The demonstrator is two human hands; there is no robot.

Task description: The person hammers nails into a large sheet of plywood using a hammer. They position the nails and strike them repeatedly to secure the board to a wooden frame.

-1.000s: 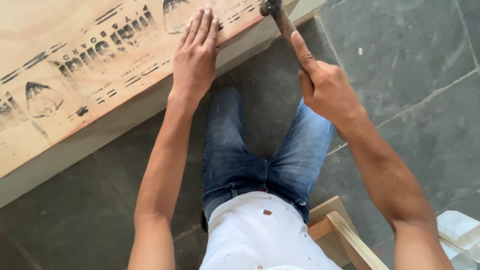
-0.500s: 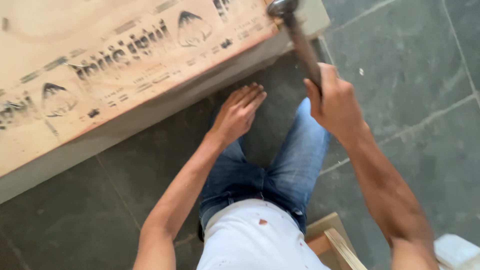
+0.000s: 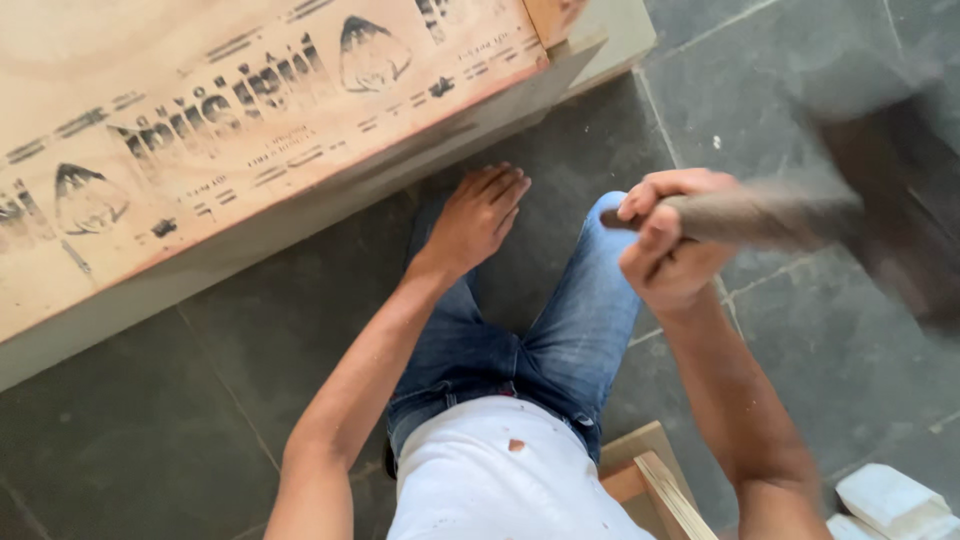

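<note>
One hammer with a brown wooden handle (image 3: 760, 215) and a dark, motion-blurred head; one pale plywood board with black printed marks and a reddish edge (image 3: 200, 130); one grey slab (image 3: 600, 50) under that board, jutting past its corner; one small wooden stool frame (image 3: 650, 480) at the bottom edge; two white blocks (image 3: 890, 500) in the bottom right corner; two hands in view, both belonging to the seated person in blue jeans and a white shirt.

Right hand (image 3: 670, 240) raised to the right of the plywood board's lower corner, fingers curled tight and clamped on the butt end of the hammer handle, thumb side up, wrist bent, forearm running down to the bottom right; handle pointing away to the right, well clear of the board; head a smeared dark shape at the right edge, too blurred to tell its form.

Left hand (image 3: 475, 220) empty, fingers spread slightly apart and stretched flat, palm down on the left knee, just below the board's reddish edge and not touching it; left arm straight, running down to the bottom left.

Hands apart, with the right knee between them; hammer wholly on the right hand's side, far from the left hand; dark grey tiled floor (image 3: 150, 430) beneath the board, the slab and the legs.
</note>
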